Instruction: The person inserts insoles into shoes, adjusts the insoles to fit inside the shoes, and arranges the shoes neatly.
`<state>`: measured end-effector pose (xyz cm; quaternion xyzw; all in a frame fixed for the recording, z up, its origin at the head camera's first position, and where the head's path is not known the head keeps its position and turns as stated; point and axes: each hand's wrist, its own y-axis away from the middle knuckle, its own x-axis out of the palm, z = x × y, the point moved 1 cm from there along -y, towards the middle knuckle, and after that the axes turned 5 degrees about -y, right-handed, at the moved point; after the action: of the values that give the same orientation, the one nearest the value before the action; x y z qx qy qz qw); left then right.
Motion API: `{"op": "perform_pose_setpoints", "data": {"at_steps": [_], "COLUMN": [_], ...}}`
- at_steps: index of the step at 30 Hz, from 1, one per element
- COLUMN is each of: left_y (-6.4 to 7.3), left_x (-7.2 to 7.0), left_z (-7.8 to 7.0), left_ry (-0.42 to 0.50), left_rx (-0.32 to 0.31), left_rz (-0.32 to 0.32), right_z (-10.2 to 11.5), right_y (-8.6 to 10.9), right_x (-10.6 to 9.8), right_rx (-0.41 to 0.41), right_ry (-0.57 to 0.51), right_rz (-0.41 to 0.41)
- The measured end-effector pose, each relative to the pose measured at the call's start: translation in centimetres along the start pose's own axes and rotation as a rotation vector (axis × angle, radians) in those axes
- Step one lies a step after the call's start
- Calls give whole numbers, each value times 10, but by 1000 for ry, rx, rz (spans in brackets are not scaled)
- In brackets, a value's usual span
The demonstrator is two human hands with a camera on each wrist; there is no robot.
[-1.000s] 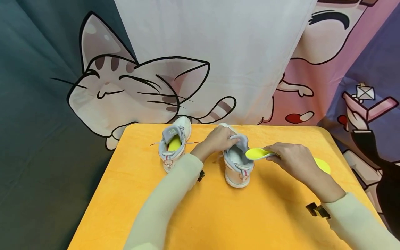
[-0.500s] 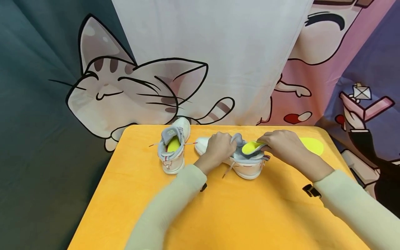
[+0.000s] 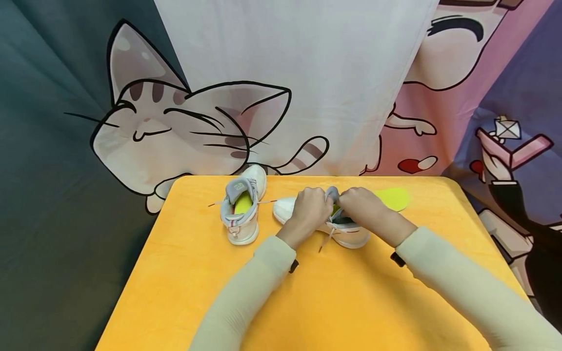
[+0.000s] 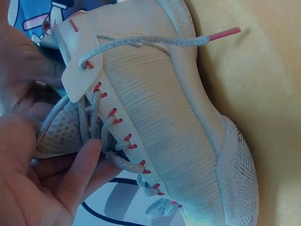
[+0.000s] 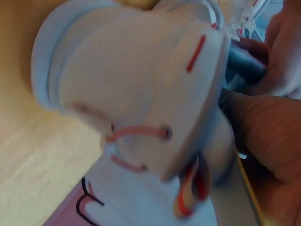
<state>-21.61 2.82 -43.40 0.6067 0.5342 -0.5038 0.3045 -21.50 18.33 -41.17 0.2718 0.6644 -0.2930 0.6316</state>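
Observation:
A white sneaker [image 3: 349, 236] with pale laces lies on the table, its toe to the left. My left hand [image 3: 309, 209] pinches its grey tongue [image 3: 332, 194], and the left wrist view shows the thumb and fingers on the tongue [image 4: 61, 127] beside the laces. My right hand [image 3: 362, 212] reaches into the shoe's opening, gripping a yellow insole [image 3: 335, 209]. Most of that insole is hidden by the hand and the shoe. In the right wrist view the sneaker's heel [image 5: 131, 75] is near, with the right hand [image 5: 273, 136] at the opening.
Another white sneaker [image 3: 243, 231], toe pointing away, stands to the left with a yellow insole [image 3: 243, 204] inside. A second yellow insole piece [image 3: 392, 199] lies flat behind my right hand. A printed cloth [image 3: 351, 73] hangs behind the yellow table [image 3: 316, 302].
The sneaker in my left hand has turned from toe-away to toe-left. My right hand has moved left and carried the insole from beside the shoe into its opening.

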Motion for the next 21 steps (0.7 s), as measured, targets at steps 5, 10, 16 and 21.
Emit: {"op": "perform_pose_setpoints", "data": {"at_steps": [5, 10, 16, 21], "left_y": [0, -1, 0, 1], "left_x": [2, 3, 1, -3], "left_z": [2, 7, 12, 13], "left_ry": [33, 65, 100, 54], "left_rx": [-18, -41, -42, -63], "left_rz": [15, 17, 46, 76], "right_z": [10, 17, 17, 7], "right_y": [-4, -10, -7, 3], "right_x": [10, 16, 4, -23], "right_rx": [18, 21, 134, 285], "right_ry": [0, 50, 37, -96], "right_rz": [-26, -138, 13, 277]}}
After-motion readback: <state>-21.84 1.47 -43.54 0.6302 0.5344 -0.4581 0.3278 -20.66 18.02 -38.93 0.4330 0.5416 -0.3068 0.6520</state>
